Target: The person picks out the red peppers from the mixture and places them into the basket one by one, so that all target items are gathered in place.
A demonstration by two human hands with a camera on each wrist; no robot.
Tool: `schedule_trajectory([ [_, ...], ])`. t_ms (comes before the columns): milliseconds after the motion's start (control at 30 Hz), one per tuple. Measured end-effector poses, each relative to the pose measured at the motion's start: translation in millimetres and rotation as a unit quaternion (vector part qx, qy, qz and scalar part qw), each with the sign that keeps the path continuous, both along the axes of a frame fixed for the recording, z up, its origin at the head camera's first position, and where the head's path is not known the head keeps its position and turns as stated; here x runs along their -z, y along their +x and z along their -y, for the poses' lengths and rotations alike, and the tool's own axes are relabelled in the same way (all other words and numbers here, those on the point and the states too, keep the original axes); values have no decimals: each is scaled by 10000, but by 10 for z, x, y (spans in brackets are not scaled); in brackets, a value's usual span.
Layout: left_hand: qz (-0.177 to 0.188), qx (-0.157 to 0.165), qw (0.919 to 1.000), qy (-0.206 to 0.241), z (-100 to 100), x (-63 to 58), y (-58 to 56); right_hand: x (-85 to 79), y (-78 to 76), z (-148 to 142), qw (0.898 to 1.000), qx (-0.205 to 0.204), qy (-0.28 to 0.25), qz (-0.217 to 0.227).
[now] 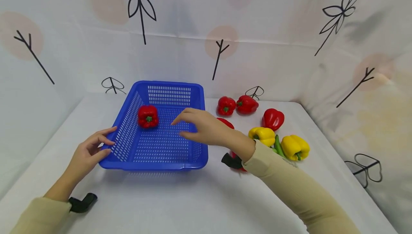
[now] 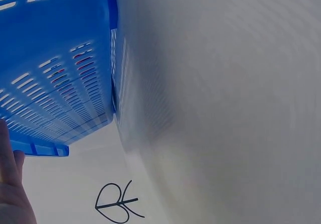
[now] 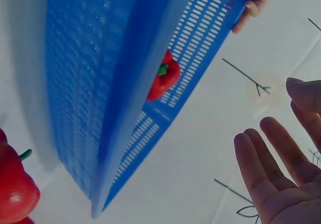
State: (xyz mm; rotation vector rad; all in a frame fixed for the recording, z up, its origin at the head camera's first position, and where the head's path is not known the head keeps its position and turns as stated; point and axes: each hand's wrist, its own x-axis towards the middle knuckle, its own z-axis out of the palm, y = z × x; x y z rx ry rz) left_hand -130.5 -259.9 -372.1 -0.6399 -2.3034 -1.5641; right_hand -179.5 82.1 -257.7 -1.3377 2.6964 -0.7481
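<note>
A blue plastic basket (image 1: 154, 165) with slotted walls stands on the table, with one red bell pepper (image 1: 148, 116) inside near its left wall. My left hand (image 1: 85, 154) holds the basket's rim at the front left corner, fingers over the edge and thumb beside it. In the right wrist view, the fingertips of that hand (image 3: 252, 5) show on the rim. Over the right side of the basket hovers my right hand (image 1: 206, 127), its fingers apart and relaxed, holding nothing. The right wrist view also shows this hand (image 3: 281, 184) with its fingers spread.
Right of the basket lie several red bell peppers (image 1: 273, 119), a yellow bell pepper (image 1: 295, 147) and another yellow one (image 1: 261, 136). A long green pepper (image 1: 278, 146) lies between the yellow ones. My right forearm partly covers this group. A patterned white cloth (image 1: 180, 59) hangs behind the table.
</note>
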Motion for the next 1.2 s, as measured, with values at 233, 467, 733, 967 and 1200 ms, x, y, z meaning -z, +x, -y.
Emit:
schedule_trajectory([
  [233, -12, 10, 10000, -19, 12, -1, -2, 50, 14, -152, 9997, 52, -145, -164],
  [467, 7, 61, 10000, -17, 16, -3, -5, 112, 73, -337, 9988, 290, -398, -20],
  [733, 29, 29, 9999, -98, 20, 4, -4, 226, 103, -548, 9973, 517, -519, -15],
  [967, 33, 31, 9999, -126, 21, 1, -17, 333, 110, -703, 9962, 520, -694, -19],
  [1200, 38, 13, 9998, -181, 29, 7, -21, 396, 164, -856, 9932, 749, -871, 181],
])
